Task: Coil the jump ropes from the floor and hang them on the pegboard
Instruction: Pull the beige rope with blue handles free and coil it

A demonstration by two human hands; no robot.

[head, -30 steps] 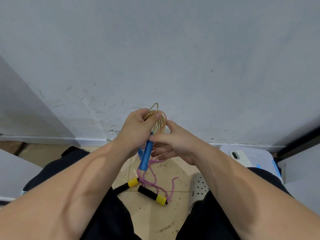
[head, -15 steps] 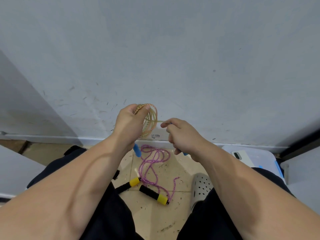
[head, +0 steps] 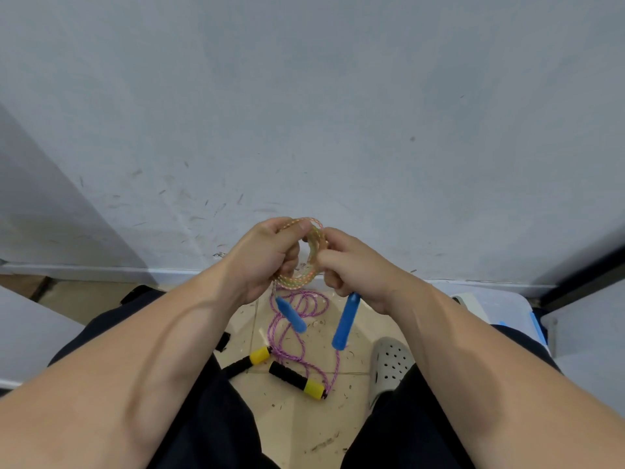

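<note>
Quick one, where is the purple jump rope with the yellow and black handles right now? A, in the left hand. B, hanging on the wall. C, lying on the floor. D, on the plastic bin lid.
C: the purple rope lies loose on the floor between the person's legs, while the left hand and right hand grip the orange rope with blue handles.
</note>
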